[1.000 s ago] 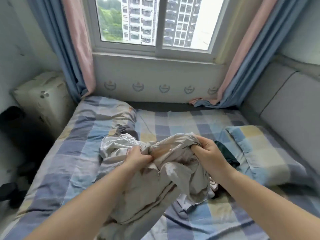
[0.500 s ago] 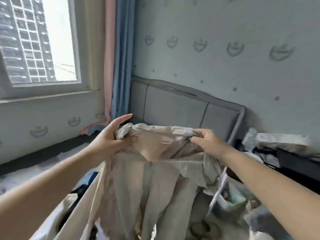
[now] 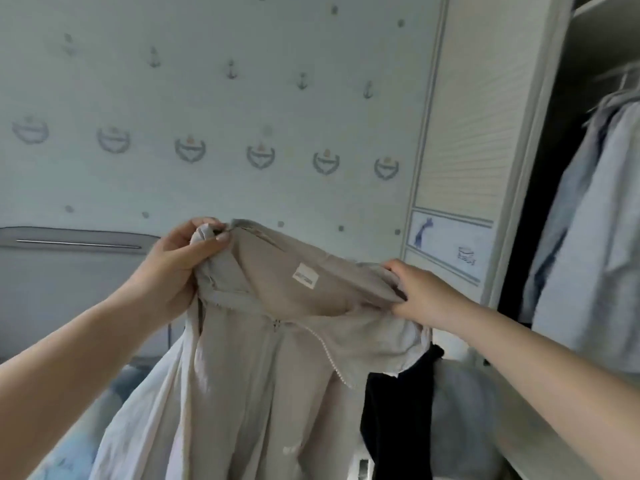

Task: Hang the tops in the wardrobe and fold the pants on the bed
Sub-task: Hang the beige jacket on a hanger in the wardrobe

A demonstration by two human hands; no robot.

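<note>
A beige zip-up jacket (image 3: 263, 368) hangs in the air in front of me, its collar spread wide with a small label showing inside. My left hand (image 3: 176, 261) grips the left side of the collar. My right hand (image 3: 420, 292) pinches the right side. The body of the jacket drops down out of the frame. The open wardrobe (image 3: 485, 140) stands at the right, with a pale blue shirt (image 3: 595, 244) hanging inside it. The bed is mostly hidden behind the jacket.
A grey padded headboard (image 3: 69, 268) sits at the left under a wall with anchor wallpaper (image 3: 242, 109). A dark garment (image 3: 398, 417) hangs just right of the jacket. Pale bedding or fabric (image 3: 464, 420) lies low at the right, by the wardrobe.
I lifted the jacket off the bed and spread its collar between both hands. My view has swung right, from the window past the headboard to the wardrobe.
</note>
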